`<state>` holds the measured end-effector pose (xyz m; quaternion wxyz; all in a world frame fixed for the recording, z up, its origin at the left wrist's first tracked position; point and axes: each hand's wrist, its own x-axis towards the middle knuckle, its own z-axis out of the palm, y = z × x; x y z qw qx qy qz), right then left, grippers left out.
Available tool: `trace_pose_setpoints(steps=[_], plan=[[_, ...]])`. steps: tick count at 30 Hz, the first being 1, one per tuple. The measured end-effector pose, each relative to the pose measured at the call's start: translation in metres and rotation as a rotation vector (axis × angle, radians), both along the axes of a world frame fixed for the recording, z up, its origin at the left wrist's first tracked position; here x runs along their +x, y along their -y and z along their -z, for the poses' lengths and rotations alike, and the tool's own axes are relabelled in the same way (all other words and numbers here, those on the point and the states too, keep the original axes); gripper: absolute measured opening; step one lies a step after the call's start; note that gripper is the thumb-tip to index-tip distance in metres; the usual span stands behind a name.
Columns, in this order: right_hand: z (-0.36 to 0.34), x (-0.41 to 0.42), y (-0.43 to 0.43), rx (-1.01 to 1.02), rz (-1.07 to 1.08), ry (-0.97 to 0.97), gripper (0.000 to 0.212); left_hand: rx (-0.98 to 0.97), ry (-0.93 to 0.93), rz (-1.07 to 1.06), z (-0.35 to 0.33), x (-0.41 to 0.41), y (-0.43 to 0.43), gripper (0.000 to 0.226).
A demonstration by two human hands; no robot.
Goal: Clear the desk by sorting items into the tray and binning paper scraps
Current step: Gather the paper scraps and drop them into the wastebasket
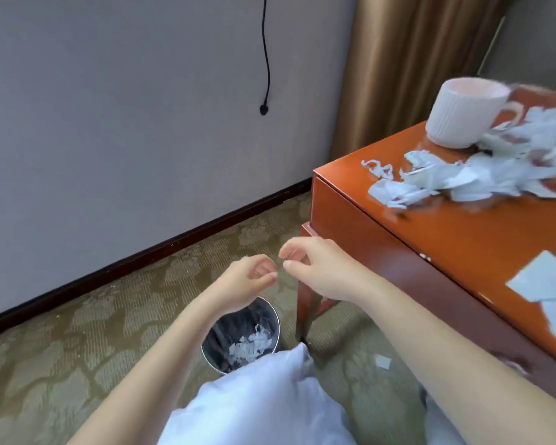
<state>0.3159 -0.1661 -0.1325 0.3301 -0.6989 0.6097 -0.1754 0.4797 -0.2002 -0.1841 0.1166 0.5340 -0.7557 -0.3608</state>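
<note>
My left hand (pixel 247 281) and my right hand (pixel 318 268) hover close together over a small round bin (pixel 210 351) on the carpet. Their fingers are loosely curled and I see no paper between them. White paper scraps (pixel 251 345) lie inside the bin on its dark liner. To the right stands the orange-brown desk (pixel 463 239), with a heap of torn white paper scraps (pixel 463 178) spread across its far part. No tray is in view.
A ribbed pale pink mug (pixel 466 114) stands on the desk's far corner beside the scraps. Flat paper sheets (pixel 546 277) lie at the desk's right edge. One scrap (pixel 382 361) lies on the carpet near the desk leg. A black cable (pixel 265 59) hangs down the wall.
</note>
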Motion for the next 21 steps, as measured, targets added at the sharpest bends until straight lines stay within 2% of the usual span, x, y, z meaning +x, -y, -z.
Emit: trace_pose_setpoints(steps=[8,14,16,18,21], plan=[[-0.099,-0.067,-0.072,-0.239,0.054,-0.013,0.018,-0.235,-0.031,0.156,-0.108,-0.044,-0.039,0.017],[-0.132,-0.137,-0.110,-0.190,0.164,-0.160,0.021,-0.400,-0.025,0.271,-0.136,-0.106,-0.058,0.012],[-0.137,-0.160,-0.119,-0.173,0.218,-0.190,0.026,-0.503,0.036,0.277,-0.136,-0.129,-0.054,0.023],[-0.140,-0.182,-0.130,-0.169,0.278,-0.207,0.031,-0.580,0.161,0.237,-0.133,-0.152,-0.047,0.045],[-0.140,-0.201,-0.144,-0.057,0.247,-0.274,0.043,-0.513,0.269,0.145,-0.124,-0.173,-0.035,0.066]])
